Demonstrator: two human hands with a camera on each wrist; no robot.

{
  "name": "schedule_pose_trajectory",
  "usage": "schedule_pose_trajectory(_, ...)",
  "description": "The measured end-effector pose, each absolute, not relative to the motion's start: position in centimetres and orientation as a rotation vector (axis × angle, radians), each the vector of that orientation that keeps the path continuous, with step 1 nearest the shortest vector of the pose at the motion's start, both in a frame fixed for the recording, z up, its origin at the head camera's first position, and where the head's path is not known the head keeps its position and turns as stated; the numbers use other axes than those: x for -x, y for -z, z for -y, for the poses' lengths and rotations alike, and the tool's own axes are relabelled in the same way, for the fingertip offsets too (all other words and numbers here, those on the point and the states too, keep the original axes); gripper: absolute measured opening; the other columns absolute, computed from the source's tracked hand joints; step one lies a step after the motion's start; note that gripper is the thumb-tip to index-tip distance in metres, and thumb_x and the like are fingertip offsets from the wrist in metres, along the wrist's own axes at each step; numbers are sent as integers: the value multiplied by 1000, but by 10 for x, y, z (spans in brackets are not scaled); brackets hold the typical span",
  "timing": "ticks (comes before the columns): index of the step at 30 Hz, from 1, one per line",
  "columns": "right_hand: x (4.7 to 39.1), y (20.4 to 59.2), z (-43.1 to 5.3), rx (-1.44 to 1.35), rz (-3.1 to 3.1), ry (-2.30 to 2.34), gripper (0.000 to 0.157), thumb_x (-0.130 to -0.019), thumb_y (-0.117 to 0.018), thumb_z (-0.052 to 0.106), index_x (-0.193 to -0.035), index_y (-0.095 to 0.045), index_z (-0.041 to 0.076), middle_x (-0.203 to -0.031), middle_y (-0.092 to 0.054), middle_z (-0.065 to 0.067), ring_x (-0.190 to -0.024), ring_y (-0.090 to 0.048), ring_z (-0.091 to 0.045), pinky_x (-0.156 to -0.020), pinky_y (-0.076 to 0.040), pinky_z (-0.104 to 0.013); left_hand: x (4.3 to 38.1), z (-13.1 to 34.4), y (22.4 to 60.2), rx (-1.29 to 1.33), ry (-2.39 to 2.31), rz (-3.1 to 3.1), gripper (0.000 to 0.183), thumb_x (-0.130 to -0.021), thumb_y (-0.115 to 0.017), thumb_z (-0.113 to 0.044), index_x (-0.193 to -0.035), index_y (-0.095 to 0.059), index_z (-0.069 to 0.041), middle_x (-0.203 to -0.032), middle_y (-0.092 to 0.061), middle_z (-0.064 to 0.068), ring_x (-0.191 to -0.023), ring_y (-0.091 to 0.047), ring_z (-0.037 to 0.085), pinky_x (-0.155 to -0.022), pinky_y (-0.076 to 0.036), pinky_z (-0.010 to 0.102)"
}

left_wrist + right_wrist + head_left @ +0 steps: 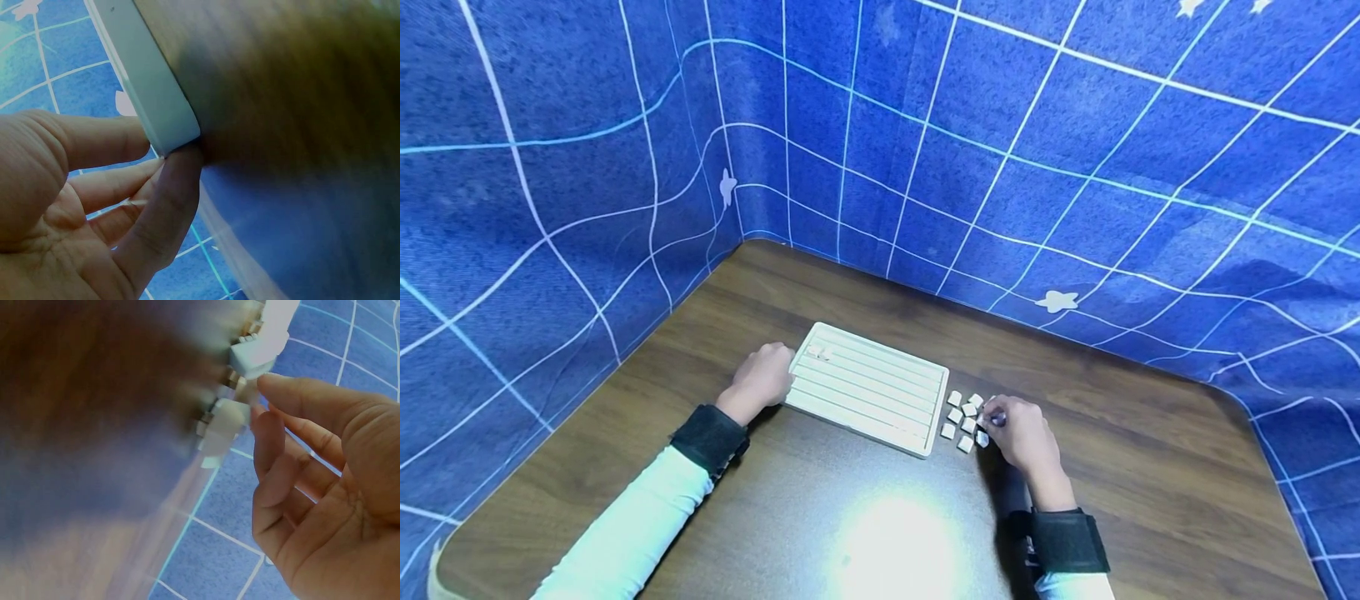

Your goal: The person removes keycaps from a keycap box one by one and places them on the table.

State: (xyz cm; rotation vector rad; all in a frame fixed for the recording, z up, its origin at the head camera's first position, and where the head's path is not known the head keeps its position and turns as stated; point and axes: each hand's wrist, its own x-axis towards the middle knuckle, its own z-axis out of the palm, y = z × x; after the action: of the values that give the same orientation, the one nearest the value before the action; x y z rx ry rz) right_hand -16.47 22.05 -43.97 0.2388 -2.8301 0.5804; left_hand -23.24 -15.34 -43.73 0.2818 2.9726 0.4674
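A white rectangular board with long parallel grooves lies on the table. My left hand holds its left edge; in the left wrist view the thumb and fingers close round a corner of the board. To the right of the board sits a loose group of small white square tiles. Over the right side of this group is my right hand, thumb and forefinger pinching a small tile that the fingertips partly cover. Other tiles lie right beside those fingertips.
A few small pale pieces sit in the board's upper left grooves. The brown wooden table has rounded corners and meets a blue cloth backdrop behind and at the sides. Bright glare falls on the table's front.
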Motion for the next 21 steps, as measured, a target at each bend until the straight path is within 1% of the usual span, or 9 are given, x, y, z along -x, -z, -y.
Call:
schedule_pose_trajectory(6,166,435,-216,-200,2860,-583,10,-74,-74,9,-83,-69,7,-78,-72,-10,-68,-64,-21,-59,-54,-46,232,153,438,-273,-460,-2966,19,-86,-60,-10,-99,-64,3,-101,-62,21,-90,-60,41,-76,-53,53)
schedule_pose_trajectory(9,168,433,-209,-197,2870,-587,11,-74,-74,11,-83,-69,8,-80,-72,-9,-66,-63,-19,-57,-53,-45,232,153,437,-274,-459,-2966,18,-86,-60,-10,-98,-64,3,-100,-63,21,-89,-61,41,-75,-53,53)
schedule_pose_trajectory(13,172,429,-194,-222,2857,-578,11,-75,-73,13,-84,-69,9,-85,-73,-9,-65,-62,-19,-54,-53,-45,232,153,437,-266,-456,-2968,17,-85,-60,-9,-96,-64,3,-99,-62,20,-88,-61,40,-74,-54,52)
schedule_pose_trajectory(18,177,426,-170,-262,2853,-563,8,-77,-71,15,-83,-68,12,-83,-71,-5,-63,-62,-17,-52,-54,-43,233,152,438,-255,-449,-2961,18,-86,-60,-10,-98,-64,3,-100,-62,20,-89,-60,39,-75,-53,51)
schedule_pose_trajectory(21,181,425,-155,-303,2850,-533,10,-76,-72,16,-84,-68,13,-80,-70,-3,-62,-61,-16,-51,-53,-42,234,152,437,-253,-435,-2951,19,-86,-60,-10,-100,-64,3,-102,-62,21,-90,-60,39,-76,-53,51)
